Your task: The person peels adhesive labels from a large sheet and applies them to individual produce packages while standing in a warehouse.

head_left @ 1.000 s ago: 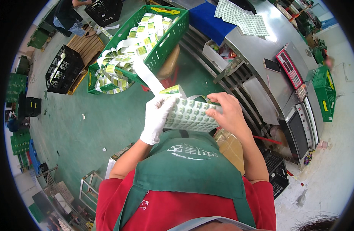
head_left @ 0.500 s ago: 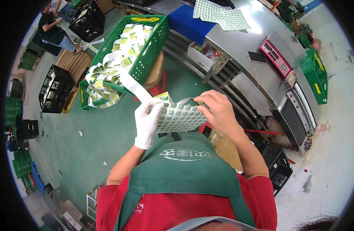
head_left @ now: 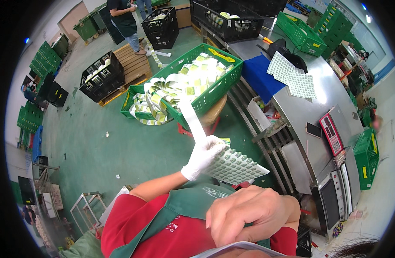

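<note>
My left hand (head_left: 206, 157), in a white glove, grips a sheet of small green stickers (head_left: 237, 168) in front of my apron. A white-backed strip of labels (head_left: 191, 118) runs from the same hand up to the green crate (head_left: 208, 104); a yellow-green label (head_left: 225, 141) shows just past the glove. My bare right hand (head_left: 251, 213) is raised close to my chest, apart from the sheet. Its fingers are curled together, and whatever may be between them is hidden. Folded label strips (head_left: 199, 77) fill the crate.
At right, a metal table (head_left: 307, 112) carries more sticker sheets (head_left: 292, 77), a phone (head_left: 313, 130) and a red scale (head_left: 331, 134). A smaller green crate (head_left: 128, 103) stands left of the full one. Black crates (head_left: 104, 79) and a person (head_left: 122, 21) are farther back.
My right hand has let go of the sheet's edge and come back toward my chest. My left hand still holds the sheet, now tilted. The whole view has swung leftward.
</note>
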`<state>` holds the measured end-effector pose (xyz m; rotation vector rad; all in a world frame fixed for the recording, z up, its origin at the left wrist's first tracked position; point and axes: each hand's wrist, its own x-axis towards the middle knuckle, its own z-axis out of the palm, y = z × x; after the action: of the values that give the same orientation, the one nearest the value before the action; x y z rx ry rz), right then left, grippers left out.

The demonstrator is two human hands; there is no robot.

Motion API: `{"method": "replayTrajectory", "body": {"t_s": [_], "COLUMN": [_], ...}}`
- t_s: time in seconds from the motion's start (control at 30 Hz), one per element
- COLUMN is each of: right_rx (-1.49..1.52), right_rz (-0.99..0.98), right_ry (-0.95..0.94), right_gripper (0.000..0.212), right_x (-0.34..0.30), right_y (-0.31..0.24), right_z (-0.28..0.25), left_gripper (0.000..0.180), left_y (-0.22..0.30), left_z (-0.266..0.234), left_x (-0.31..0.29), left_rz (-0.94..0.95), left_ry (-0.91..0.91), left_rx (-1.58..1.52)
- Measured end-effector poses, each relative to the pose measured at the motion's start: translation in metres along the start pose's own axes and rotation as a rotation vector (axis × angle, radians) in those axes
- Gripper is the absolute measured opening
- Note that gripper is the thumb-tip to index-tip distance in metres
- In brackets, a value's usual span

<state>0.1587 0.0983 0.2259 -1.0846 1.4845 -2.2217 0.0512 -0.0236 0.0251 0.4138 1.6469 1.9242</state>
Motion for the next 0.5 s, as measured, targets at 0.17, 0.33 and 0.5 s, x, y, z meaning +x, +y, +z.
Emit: {"method": "replayTrajectory", "body": {"t_s": [0.17, 0.33, 0.5], "right_rx": [-0.156, -0.154, 0.306], "right_rz": [-0.155, -0.291, -0.256], "right_ry": [0.058, 0.143, 0.020], "right_gripper": [0.009, 0.011, 0.030], "right_x": [0.007, 0.022, 0.027], "right_y": [0.008, 0.008, 0.016], "right_z": [0.000, -0.004, 0.018], "left_gripper": [0.010, 0.010, 0.010], "left_y": [-0.003, -0.004, -0.004], "left_z": [-0.009, -0.017, -0.019], "left_x": [-0.003, -0.003, -0.002], "left_rz": [0.057, 0.029, 0.033], "left_ry": [0.079, 0.124, 0.106], "left_rx": [0.012, 0.044, 0.055]}}
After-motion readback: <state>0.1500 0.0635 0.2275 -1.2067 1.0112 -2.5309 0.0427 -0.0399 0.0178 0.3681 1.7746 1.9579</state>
